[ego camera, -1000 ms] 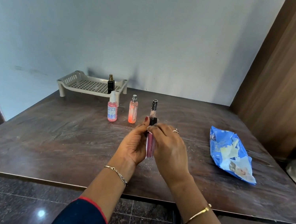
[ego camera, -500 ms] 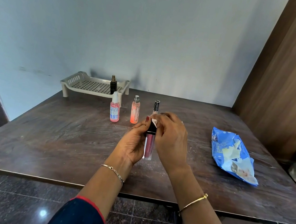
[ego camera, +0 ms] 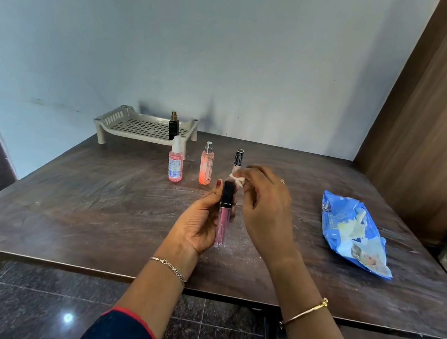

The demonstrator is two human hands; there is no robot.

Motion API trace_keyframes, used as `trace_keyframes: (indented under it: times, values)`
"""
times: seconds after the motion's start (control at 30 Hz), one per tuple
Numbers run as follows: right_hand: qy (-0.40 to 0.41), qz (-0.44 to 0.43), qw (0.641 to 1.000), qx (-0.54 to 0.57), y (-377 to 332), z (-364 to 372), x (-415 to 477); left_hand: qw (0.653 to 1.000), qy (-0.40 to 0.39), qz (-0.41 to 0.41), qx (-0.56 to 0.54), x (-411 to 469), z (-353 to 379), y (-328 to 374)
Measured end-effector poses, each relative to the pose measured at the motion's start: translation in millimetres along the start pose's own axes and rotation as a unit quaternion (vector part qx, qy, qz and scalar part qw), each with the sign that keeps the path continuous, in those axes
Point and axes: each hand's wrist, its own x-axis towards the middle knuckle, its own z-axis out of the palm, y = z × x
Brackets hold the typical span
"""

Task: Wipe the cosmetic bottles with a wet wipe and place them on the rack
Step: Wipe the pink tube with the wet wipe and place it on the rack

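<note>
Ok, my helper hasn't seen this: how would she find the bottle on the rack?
Find the beige rack at the table's far left. On its right side stands a black, gold-capped bottle; the spray bottles nearby are pink.

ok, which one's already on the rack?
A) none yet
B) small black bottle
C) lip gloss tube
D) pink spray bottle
B: the small black bottle stands on the rack; the pink spray bottle stands on the table in front of it, and the left hand holds the lip gloss tube while the right hand pinches the wet wipe.
</note>
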Motion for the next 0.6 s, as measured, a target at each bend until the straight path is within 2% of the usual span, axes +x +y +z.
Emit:
trace_keyframes:
  times: [0.1,0.37,0.5,0.6]
  values:
    - [-0.036,-0.054,0.997,-0.035,-5.2,7.9,-5.5,1.000,0.012,0.000,-0.023,0.8,0.8,-1.0]
    - [-0.041,-0.077,0.996,-0.022,1.3,10.8,-45.7,0.997,0.015,-0.006,-0.076,0.8,5.2,-2.2]
    - [-0.055,-0.063,0.996,-0.029,6.0,5.5,-48.6,0.996,0.014,-0.002,-0.083,3.2,4.8,-5.4]
    - [-0.028,-0.009,0.999,-0.018,3.6,1.8,-44.7,0.996,0.006,-0.003,-0.092,0.7,8.4,-6.8]
